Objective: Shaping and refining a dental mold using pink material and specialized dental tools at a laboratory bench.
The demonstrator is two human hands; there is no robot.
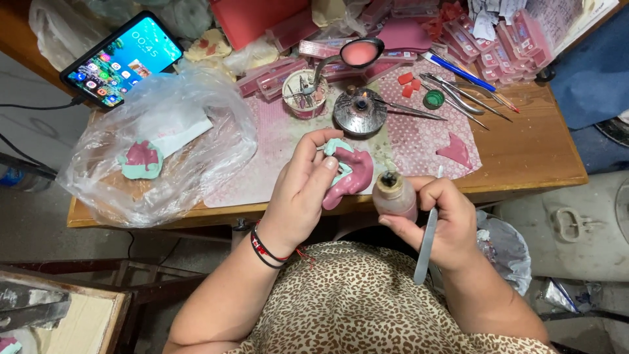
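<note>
my left hand [298, 193] grasping pink wax model [350, 174], my right hand [442, 219] clutching small bottle [395, 195] (plus a grey tool [426, 246]), burner [360, 111] just beyond model

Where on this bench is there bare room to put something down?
Bare wood shows at the right end of the table, past the pink wax piece and the metal tools. The back is crowded with pink boxes; the plastic bag covers the left end.
</note>
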